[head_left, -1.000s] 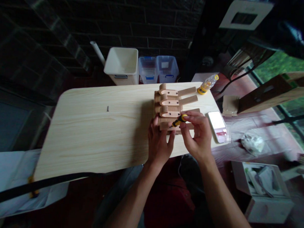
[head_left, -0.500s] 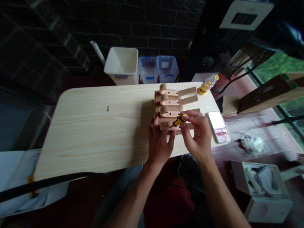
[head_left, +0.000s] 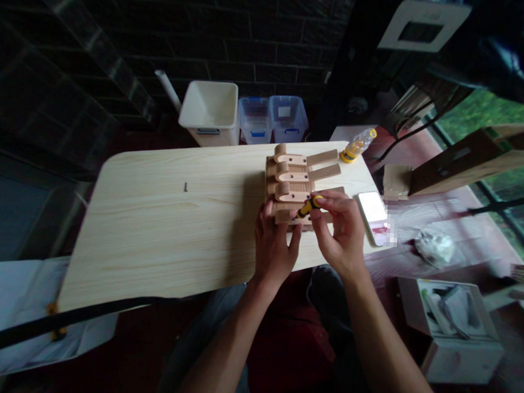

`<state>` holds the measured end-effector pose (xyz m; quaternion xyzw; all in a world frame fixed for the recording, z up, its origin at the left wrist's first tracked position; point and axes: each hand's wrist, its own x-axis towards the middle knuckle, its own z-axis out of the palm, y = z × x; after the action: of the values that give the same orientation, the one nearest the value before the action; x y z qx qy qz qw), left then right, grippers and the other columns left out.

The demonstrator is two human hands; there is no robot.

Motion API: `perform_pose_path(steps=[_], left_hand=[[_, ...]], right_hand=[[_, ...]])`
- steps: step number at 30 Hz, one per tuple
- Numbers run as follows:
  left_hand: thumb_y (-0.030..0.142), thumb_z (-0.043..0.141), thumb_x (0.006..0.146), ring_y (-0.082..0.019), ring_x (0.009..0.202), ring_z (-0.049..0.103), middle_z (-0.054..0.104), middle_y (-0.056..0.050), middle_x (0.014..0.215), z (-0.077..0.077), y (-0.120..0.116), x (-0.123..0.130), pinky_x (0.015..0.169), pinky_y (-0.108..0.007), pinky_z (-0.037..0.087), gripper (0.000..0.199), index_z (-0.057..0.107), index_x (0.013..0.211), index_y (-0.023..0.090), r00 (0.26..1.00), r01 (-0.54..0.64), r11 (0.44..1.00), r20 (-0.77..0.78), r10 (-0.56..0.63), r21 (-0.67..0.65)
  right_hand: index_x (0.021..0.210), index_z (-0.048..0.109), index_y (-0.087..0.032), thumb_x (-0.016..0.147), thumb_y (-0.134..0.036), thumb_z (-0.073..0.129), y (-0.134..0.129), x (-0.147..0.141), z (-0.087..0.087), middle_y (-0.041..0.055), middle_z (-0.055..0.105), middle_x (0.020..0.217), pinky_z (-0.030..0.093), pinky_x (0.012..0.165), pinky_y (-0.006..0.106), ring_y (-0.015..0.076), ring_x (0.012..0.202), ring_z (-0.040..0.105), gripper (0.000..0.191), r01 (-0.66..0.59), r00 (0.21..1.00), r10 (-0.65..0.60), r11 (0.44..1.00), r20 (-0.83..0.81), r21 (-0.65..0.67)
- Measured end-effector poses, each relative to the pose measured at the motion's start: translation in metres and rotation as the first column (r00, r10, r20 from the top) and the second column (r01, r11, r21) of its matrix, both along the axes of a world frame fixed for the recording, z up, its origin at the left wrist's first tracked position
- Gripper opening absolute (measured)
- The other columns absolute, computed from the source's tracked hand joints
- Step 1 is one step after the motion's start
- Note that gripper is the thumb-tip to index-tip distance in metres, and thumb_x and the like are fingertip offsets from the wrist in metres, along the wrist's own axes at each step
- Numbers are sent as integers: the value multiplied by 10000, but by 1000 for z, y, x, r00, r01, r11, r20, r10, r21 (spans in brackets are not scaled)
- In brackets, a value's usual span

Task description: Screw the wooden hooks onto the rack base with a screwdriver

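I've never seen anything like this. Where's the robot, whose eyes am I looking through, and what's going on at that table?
There's no robot here: these are a person's two bare hands. Every picture comes from one camera worn on that person's head, looking forward and down, so you see roughly what they see.

The right hand holds a yellow and black screwdriver, its tip down at the nearest strip of a wooden piece. The left hand rests against that piece's near left end.

Also on the pale table are a phone, a clear container with yellow ends and, off to the left, a small dark object, perhaps a screw. Behind the table stands a white bin.
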<state>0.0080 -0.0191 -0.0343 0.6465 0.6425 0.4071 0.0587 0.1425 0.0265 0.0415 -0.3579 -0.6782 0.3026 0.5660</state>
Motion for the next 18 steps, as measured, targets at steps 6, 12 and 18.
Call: perform_pose_path(steps=[6, 12, 18], left_hand=[[351, 596, 1079, -420, 1598, 373, 312, -222, 1733, 1, 1, 0, 1256, -665, 422, 429, 574, 1487, 221, 1000, 10, 1000, -5, -10, -1], [357, 608, 1074, -419, 1598, 369, 302, -206, 1736, 0, 0, 0, 1253, -671, 431, 414, 580, 1469, 236, 1000, 8, 1000, -11, -8, 14], [365, 594, 1079, -415, 1600, 369, 305, -193, 1738, 1, 0, 0, 1251, -678, 433, 393, 586, 1455, 249, 1000, 5, 1000, -2, -5, 3]], right_hand=[[1239, 677, -322, 1047, -211, 641, -3, -1, 2, 73, 715, 1331, 641, 1064, 517, 251, 1274, 725, 225, -42, 999, 42, 999, -17, -15], [1201, 689, -312, 1009, -202, 702, 0, 1, 4, 60, 720, 1221, 639, 1017, 466, 238, 1214, 724, 221, -15, 999, 14, 1000, 34, 24], [1238, 675, -323, 1036, -213, 652, -2, 1, 4, 69, 706, 1304, 637, 1053, 493, 246, 1279, 700, 231, -36, 999, 36, 999, 27, 1]])
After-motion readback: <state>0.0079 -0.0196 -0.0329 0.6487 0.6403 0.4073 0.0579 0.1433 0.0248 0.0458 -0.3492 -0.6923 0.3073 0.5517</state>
